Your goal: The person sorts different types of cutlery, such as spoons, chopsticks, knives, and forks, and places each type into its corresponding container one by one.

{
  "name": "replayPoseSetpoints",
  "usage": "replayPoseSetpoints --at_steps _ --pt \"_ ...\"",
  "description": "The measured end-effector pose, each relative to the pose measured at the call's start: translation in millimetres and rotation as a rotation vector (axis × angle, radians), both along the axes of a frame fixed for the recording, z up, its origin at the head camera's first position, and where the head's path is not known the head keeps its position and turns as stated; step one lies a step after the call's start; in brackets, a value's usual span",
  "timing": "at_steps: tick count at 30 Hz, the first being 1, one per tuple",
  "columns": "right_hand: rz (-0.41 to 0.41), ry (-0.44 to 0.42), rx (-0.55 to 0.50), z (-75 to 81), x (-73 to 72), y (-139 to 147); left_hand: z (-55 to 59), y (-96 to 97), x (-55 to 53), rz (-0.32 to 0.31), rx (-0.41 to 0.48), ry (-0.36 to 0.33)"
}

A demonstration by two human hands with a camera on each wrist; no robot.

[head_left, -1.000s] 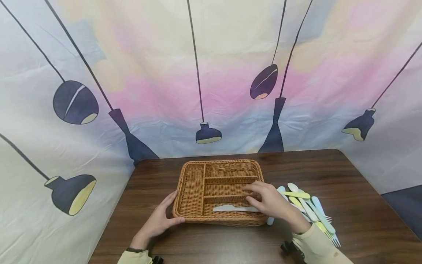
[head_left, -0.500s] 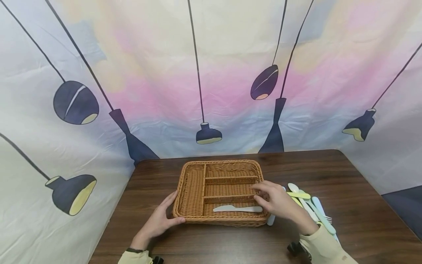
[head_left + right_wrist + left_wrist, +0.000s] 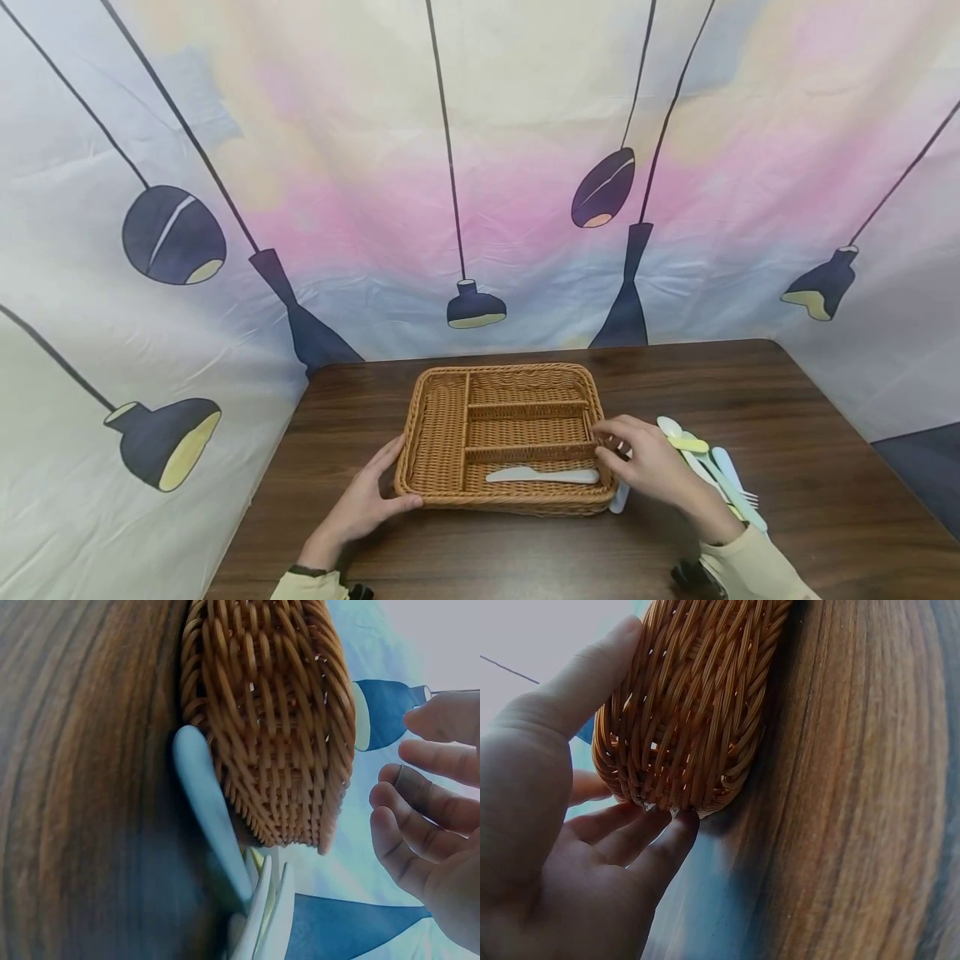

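A brown wicker cutlery tray (image 3: 437, 433) with several compartments sits on the table. My left hand (image 3: 362, 504) grips its near left corner; in the left wrist view the thumb (image 3: 592, 675) lies along one side and the fingertips (image 3: 676, 829) press the woven wall. A white plastic knife (image 3: 542, 475) lies lengthwise in the front right compartment. My right hand (image 3: 651, 462) hovers at the tray's right rim, fingers loosely bent and holding nothing. In the right wrist view a pale blue handle (image 3: 206, 799) lies on the table against the tray's wall.
Right of the tray lies a loose heap of plastic cutlery, with a white spoon (image 3: 669, 426), a yellow handle (image 3: 690, 445) and a pale blue fork (image 3: 726, 467). My right forearm partly hides it. Behind the dark wooden table (image 3: 697, 375) hangs a printed cloth (image 3: 360, 192).
My right hand has drawn back to the right, off the knife's handle and to the tray's rim. The knife stays in the front compartment. My left hand has not moved.
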State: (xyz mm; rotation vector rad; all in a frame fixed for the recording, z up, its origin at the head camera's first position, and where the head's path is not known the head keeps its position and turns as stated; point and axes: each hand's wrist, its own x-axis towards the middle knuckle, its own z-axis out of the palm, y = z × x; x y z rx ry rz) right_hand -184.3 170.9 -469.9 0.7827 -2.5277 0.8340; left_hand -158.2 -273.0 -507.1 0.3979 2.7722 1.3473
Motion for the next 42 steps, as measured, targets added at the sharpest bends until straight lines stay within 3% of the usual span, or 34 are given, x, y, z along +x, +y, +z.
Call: replayPoseSetpoints --at_steps 8,16,23,36,42 --pt "-0.065 0.003 0.035 -4.5 0.8 8 -1.5 -0.5 -1.6 0.005 -0.026 -0.016" --pt "-0.094 -0.004 0.029 -7.1 1.9 15 -2.0 0.4 -2.6 -0.002 -0.025 0.012" --pt "-0.100 0.014 0.025 -11.9 0.3 22 -1.9 -0.1 -2.8 -0.003 0.008 -0.024" --pt "-0.192 -0.018 0.087 -12.4 2.6 28 0.1 -0.5 -1.2 -0.035 0.066 -0.006" --pt "-0.202 -0.024 0.098 -12.8 3.5 31 0.8 0.6 -1.0 -0.018 0.021 0.001"
